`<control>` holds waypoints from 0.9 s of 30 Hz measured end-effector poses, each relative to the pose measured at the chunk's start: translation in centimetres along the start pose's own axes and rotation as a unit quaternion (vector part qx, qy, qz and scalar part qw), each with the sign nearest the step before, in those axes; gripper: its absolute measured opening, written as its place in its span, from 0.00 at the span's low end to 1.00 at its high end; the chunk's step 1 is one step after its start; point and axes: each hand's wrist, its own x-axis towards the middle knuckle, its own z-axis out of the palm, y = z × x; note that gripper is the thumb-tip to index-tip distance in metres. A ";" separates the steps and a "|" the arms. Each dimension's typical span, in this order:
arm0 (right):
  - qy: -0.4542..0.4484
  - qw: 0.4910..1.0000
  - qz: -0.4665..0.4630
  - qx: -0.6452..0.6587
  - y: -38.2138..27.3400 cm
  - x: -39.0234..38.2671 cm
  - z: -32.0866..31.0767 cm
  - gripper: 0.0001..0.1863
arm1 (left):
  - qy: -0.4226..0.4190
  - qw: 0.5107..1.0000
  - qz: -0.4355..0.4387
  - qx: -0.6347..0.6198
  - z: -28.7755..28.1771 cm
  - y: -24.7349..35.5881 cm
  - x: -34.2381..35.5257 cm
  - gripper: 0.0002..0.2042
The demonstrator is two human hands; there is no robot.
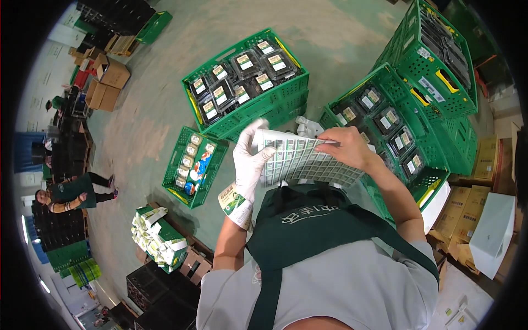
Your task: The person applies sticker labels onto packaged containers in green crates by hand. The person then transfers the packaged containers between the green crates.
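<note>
A sheet of small green-and-white labels (300,159) is stretched between my hands in front of my dark green apron (313,223). My left hand (248,157), in a white glove, is closed on its left edge, thumb on the front. My bare right hand (347,147) pinches the upper right edge. Around my left wrist sits a white-and-green paper label (234,204). Beyond the sheet, a green crate (256,115) is filled with labelled clear-lidded packs (245,63). To its right, another green crate (397,91) holds similar dark packs (403,140).
A smaller green crate (213,179) with round-topped packs stands left. Nearer is a crate heaped with white-green paper strips (154,234). Stacked crates (434,71) rise at right, beside cardboard boxes (467,214). Another person (71,192) stands far left.
</note>
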 end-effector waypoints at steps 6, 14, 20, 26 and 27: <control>-0.002 1.000 -0.011 -0.018 0.9 -1.4 -0.7 0.12 | -0.103 0.985 0.039 0.134 1.6 1.7 0.4 0.22; 0.100 0.990 -0.016 -0.103 2.7 -4.1 0.0 0.10 | 0.074 0.991 -0.060 0.092 5.0 -1.1 -0.1 0.08; 0.111 0.981 -0.013 -0.156 3.2 -6.0 -1.2 0.10 | 0.085 0.989 -0.062 0.106 7.6 -2.3 0.8 0.04; -0.012 0.994 0.109 0.015 3.3 -6.7 -5.7 0.14 | 0.014 0.993 -0.099 0.068 9.7 -2.3 2.2 0.06; -0.007 0.994 0.112 0.015 3.5 -6.6 -6.2 0.14 | 0.007 0.993 -0.099 0.069 10.3 -2.0 2.5 0.06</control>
